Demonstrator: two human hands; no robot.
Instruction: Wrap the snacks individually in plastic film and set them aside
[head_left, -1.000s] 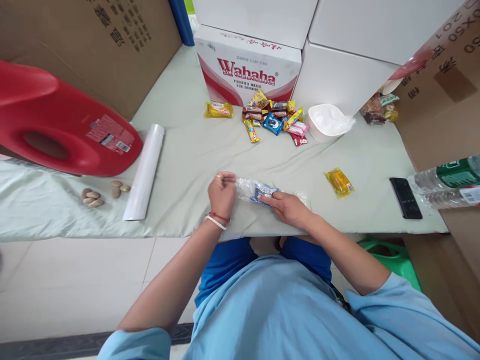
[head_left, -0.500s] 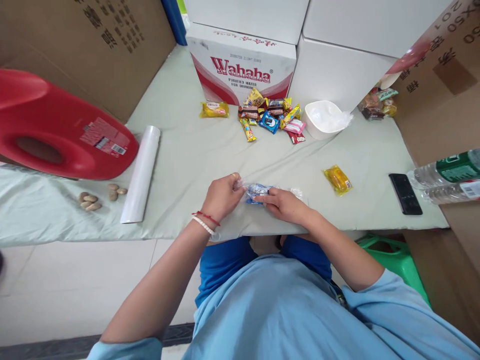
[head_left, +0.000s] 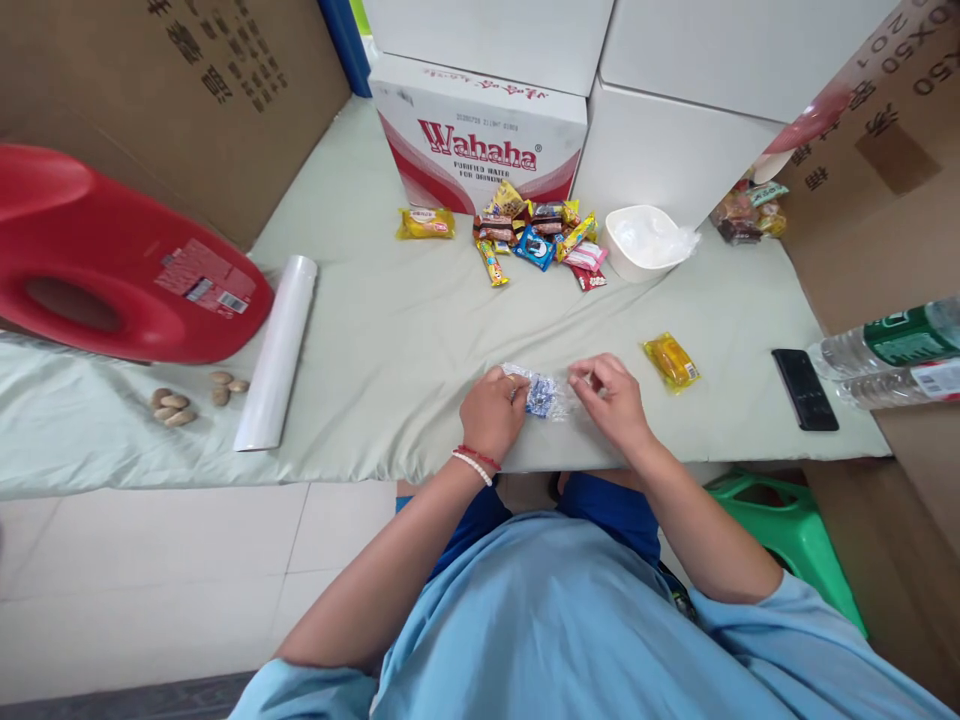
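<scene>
A small blue snack packet (head_left: pixel 538 397) lies near the table's front edge, wrapped in crinkled clear plastic film (head_left: pixel 559 404). My left hand (head_left: pixel 493 410) is closed over the left end of the film, its fingertips pressing beside the packet. On the other side, my right hand (head_left: pixel 611 400) pinches the right end of the film between thumb and fingers. Film stretches between the packet and these fingertips. A yellow-wrapped snack (head_left: pixel 670 362) rests to the right of my right hand.
Assorted wrapped snacks (head_left: pixel 534 246) are piled before the Wahaha box (head_left: pixel 480 140), near a white bowl (head_left: pixel 616 263) holding clear plastic. Leftward are a white roll (head_left: pixel 277 350), brown nut-like pieces (head_left: pixel 172 405) and a red jug (head_left: pixel 142 255). A phone (head_left: pixel 805 390) and bottles (head_left: pixel 900 340) lie right.
My left hand has moved right, onto the film's left end beside the packet. My right hand has lifted off the packet and shifted right to pinch the film's other end.
</scene>
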